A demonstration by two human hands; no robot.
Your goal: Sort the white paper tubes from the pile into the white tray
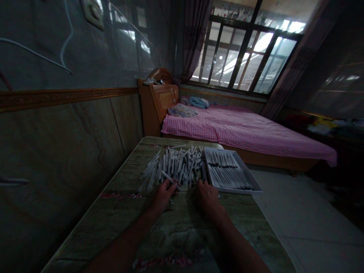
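In the head view, your left hand curves narrowly over a loose white paper tube, its grip unclear. Your right hand lies half-closed, hold unclear, beside a white rectangular tray of neatly aligned tubes, while a large heap of loose tubes remains on the mottled green tabletop.

Both arms out front, bare, reaching low and palm-down!
Left grip angles inward, fingers curled downward; right grip comes in just beside it, fingers bunched forward, wrist dropped low.
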